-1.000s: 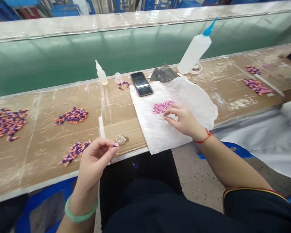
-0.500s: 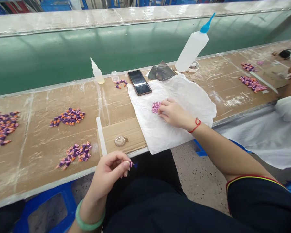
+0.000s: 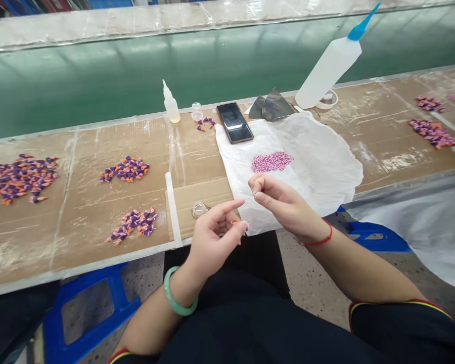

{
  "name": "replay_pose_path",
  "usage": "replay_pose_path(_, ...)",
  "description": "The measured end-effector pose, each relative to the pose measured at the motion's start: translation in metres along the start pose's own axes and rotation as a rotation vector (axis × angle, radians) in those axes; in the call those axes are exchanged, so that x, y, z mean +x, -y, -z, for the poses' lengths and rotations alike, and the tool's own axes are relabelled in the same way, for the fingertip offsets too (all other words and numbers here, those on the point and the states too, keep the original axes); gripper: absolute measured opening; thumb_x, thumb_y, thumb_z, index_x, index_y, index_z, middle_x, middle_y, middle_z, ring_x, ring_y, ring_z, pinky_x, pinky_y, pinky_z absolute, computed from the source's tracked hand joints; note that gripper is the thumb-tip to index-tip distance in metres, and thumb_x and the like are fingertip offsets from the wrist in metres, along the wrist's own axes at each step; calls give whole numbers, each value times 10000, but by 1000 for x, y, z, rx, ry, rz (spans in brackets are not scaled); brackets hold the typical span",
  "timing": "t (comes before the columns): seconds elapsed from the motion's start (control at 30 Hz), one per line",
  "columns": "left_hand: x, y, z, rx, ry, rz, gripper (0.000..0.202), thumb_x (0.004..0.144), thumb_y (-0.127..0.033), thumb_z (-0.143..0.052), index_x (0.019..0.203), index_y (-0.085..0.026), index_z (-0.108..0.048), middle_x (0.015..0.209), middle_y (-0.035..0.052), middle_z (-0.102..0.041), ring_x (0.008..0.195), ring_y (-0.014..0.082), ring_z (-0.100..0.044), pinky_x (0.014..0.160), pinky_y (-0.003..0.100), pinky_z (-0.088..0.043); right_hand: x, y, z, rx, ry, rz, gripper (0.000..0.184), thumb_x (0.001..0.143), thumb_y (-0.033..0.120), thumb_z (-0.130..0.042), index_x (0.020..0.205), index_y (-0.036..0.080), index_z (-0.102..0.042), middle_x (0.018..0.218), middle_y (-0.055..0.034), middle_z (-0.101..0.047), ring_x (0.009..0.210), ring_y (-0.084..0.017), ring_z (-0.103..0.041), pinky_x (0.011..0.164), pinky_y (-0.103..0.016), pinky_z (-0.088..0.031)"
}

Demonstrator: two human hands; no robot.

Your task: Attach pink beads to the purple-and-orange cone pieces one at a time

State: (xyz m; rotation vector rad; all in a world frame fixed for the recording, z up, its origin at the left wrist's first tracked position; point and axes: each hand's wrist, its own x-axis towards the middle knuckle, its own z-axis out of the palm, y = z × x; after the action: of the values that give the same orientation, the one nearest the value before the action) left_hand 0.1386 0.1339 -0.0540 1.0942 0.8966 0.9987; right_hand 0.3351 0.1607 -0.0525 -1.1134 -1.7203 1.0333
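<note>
My left hand (image 3: 217,236), with a green bangle at its wrist, is over the table's front edge. Its thumb and curled fingers hold a small purple-and-orange piece (image 3: 234,222), mostly hidden, while the index finger points out. Facing it, my right hand (image 3: 284,205) hovers over the near part of a white sheet (image 3: 318,146). Thumb and index finger are pinched there on something too small to make out. Just beyond lies a spread of tiny pink pieces (image 3: 272,162) on the sheet. A small clear glass dish (image 3: 199,210) sits on cardboard beside my left hand.
Piles of purple-and-orange pieces (image 3: 26,177) lie to the left. Along the back are a small dropper bottle (image 3: 171,107), a phone (image 3: 235,122), dark sheet scraps (image 3: 275,106), a large white bottle (image 3: 328,73) and a tape roll (image 3: 327,100). More pieces (image 3: 436,133) lie right.
My right hand has left the pink pieces and come toward me, beside my left hand. The left hand has risen and moved right, its index finger now extended. The pink pieces show more widely spread.
</note>
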Motion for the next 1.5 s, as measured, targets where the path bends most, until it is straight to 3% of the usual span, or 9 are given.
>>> replay_pose_path(0.2,-2,8,-12,-42,-37,-50,364,790,-245,-754,1150,-194,-761,637,-31,-601,492,87,-548,519,232,-498,-8,11,-28,-150,-223,156,131,963,270,-553,839,247,-519,866,-42,-527,862,-221,-528,753,-390,-447)
replay_pose_path(0.33,-6,12,-12,-150,-52,-20,360,771,-288,-788,1122,-209,-771,620,-37,-611,472,79,-523,498,231,-471,-8,10,-32,-212,-267,221,106,938,201,-564,860,256,-516,868,-41,-541,856,-227,-556,735,-404,-470)
replay_pose_path(0.5,-8,6,-6,-418,21,230,371,684,-362,-870,1003,-187,-796,613,-15,-640,445,57,-495,426,196,-342,-10,8,-24,-395,-260,481,229,885,109,-597,981,316,-602,960,-47,-616,906,-232,-602,775,-434,-516)
replay_pose_path(0.57,-8,1,-2,-518,61,347,384,629,-364,-906,945,-173,-799,605,-6,-640,439,47,-479,423,191,-303,-14,3,-20,-545,-279,587,241,868,129,-609,928,355,-664,1008,-54,-661,980,-265,-628,803,-472,-533)
replay_pose_path(0.7,-10,-8,2,-668,119,480,397,553,-312,-944,892,-163,-799,587,-4,-622,442,40,-462,422,184,-250,-19,-6,-19,-708,-384,613,166,875,307,-637,736,369,-703,824,-70,-677,913,-300,-643,729,-484,-552)
replay_pose_path(0.77,-11,-10,3,-683,120,485,391,541,-314,-949,867,-161,-795,583,-7,-616,439,37,-462,418,179,-244,-20,-4,-22,-675,-407,664,158,868,267,-660,755,370,-703,808,-59,-674,900,-289,-645,736,-469,-549)
replay_pose_path(0.93,-11,-7,3,-435,31,318,400,617,-437,-916,830,-138,-759,607,1,-638,460,51,-498,431,186,-314,-14,16,-33,-430,-279,566,188,882,128,-618,837,309,-640,986,-55,-646,1088,-294,-628,858,-497,-550)
replay_pose_path(1.17,-11,-7,5,-175,-13,14,364,759,-495,-816,771,-154,-689,599,-23,-596,468,62,-488,468,202,-407,-8,19,-38,-356,-214,587,228,847,40,-641,894,264,-636,933,-37,-592,1046,-245,-602,877,-446,-533)
replay_pose_path(1.5,-17,0,4,180,-143,-286,124,900,-231,-630,791,-177,-649,639,-11,-584,552,100,-510,532,215,-437,-7,23,-46,-268,-254,561,192,869,72,-628,863,262,-651,814,-27,-575,899,-219,-569,779,-408,-504)
